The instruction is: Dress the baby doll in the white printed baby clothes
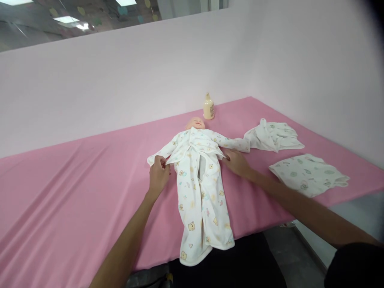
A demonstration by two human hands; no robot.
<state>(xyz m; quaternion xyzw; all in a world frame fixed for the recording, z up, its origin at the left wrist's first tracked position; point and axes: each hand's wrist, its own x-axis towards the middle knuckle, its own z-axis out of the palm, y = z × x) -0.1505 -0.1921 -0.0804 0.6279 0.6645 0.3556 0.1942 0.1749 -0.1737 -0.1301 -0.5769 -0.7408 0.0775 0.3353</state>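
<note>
A baby doll (196, 123) lies on its back, dressed in a white printed baby jacket (204, 138) and matching baby trousers (189, 200). The trouser legs reach down over the table's front edge, and a gap shows near the crotch. My left hand (159, 174) pinches the jacket's lower left corner. At the opposite lower corner, my right hand (237, 162) has its fingers closed on the jacket hem. Both sleeves are spread outward, and the doll's hands are hidden inside them.
A cream pump bottle (209, 108) stands behind the doll's head. Two pieces of white printed clothing lie to the right, a crumpled garment (274, 136) and a flatter garment (309, 174). Pink cloth (90, 192) covers the table, which meets white walls behind and at the right.
</note>
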